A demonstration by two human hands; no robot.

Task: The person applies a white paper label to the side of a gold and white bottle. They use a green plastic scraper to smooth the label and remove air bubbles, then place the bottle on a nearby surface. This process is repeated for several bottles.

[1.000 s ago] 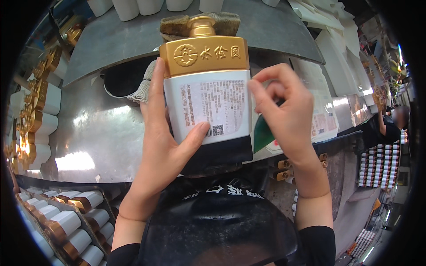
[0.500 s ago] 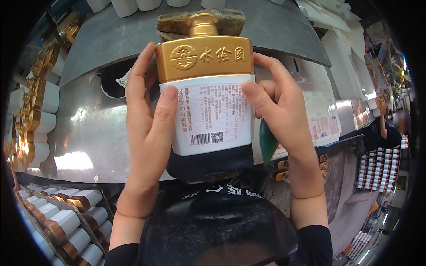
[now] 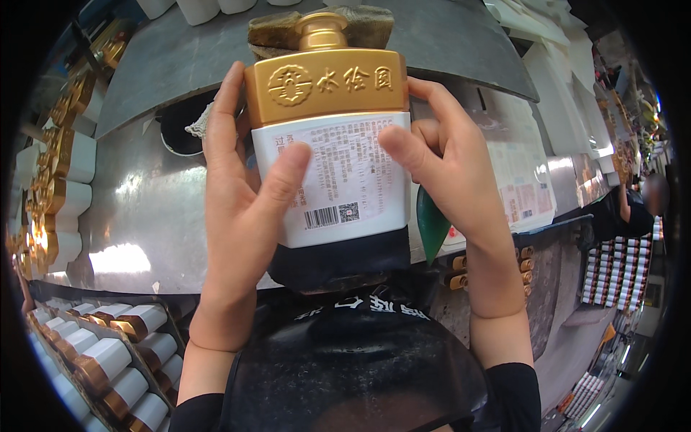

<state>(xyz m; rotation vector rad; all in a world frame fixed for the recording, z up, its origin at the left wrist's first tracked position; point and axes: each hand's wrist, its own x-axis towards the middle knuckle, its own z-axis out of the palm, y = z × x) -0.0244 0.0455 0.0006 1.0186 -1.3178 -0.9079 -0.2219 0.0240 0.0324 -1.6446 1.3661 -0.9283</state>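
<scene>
I hold a flat white bottle with a gold shoulder and gold cap upright in front of me, over a shiny metal worktable. My left hand wraps its left side, thumb pressed on the white printed label. My right hand grips the right side, thumb pressing the label's upper right part. A green sheet shows behind my right palm. The bottle's base rests against a dark cloth on my black apron.
A tray of white-and-gold bottles lies at lower left. More gold-topped bottles line the left edge. Label sheets lie on the table to the right. A person in dark clothes stands at far right beside stacked boxes.
The bottle has come slightly nearer and higher. My right thumb moved onto the label's top right, and my left thumb slid across the label face.
</scene>
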